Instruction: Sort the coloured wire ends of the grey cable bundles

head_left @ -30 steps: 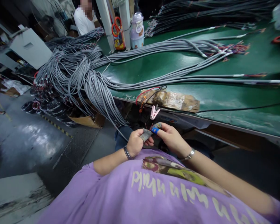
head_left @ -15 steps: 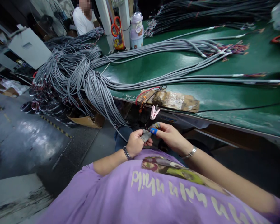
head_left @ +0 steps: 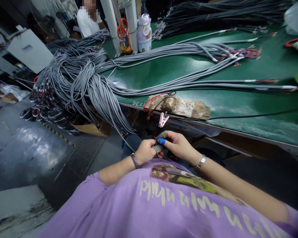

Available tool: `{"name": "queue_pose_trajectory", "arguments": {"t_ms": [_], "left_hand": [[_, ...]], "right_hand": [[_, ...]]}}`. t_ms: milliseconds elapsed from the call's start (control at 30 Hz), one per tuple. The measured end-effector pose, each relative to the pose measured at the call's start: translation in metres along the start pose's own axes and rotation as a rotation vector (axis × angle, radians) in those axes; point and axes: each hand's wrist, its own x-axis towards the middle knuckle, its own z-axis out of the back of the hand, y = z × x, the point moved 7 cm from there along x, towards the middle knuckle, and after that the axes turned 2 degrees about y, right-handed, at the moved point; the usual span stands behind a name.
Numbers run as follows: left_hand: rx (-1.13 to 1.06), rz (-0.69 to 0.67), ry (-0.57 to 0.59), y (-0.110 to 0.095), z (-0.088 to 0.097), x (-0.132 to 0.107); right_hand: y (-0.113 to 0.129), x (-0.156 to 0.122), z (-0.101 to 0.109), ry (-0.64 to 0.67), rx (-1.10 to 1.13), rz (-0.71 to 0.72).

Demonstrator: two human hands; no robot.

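My left hand [head_left: 147,150] is closed in front of my lap, with a grey cable [head_left: 128,142] running down into it from the left. Close against it, my right hand [head_left: 177,145] pinches at the cable's end, where a small bit of thin wire [head_left: 156,138] shows between the fingertips. Most of that end is hidden by the fingers. Grey wraps cover fingers on both hands, and a blue wrap [head_left: 161,141] covers the right thumb. A pink clip [head_left: 163,119] hangs at the table edge just beyond the hands.
A large bundle of grey cables [head_left: 99,89] drapes over the green table [head_left: 238,102]. A worn wooden block [head_left: 188,107] lies at the table's front edge. Black cables [head_left: 213,19], a lilac bottle [head_left: 144,33] and orange-handled scissors [head_left: 123,28] are farther back. Another person [head_left: 87,21] is beyond the table.
My right hand has shifted slightly left, and its thumb and fingertips now overlap the left fingers more. The view has moved a little.
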Motion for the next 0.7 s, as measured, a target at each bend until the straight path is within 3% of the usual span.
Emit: {"name": "queue_pose_trajectory", "arguments": {"t_ms": [233,500,700], "left_hand": [[-0.001,-0.048,-0.023,-0.006,0.0,-0.001],[0.012,-0.139,-0.082,-0.009,0.004,-0.003],[0.033,-0.105,-0.043,-0.009,0.001,-0.004]], "right_hand": [[-0.004,-0.002,0.005,-0.074,-0.017,-0.041],[-0.019,-0.003,-0.001,-0.18,0.261,-0.195],[-0.029,-0.003,-0.005,-0.208,0.389,-0.245]]}}
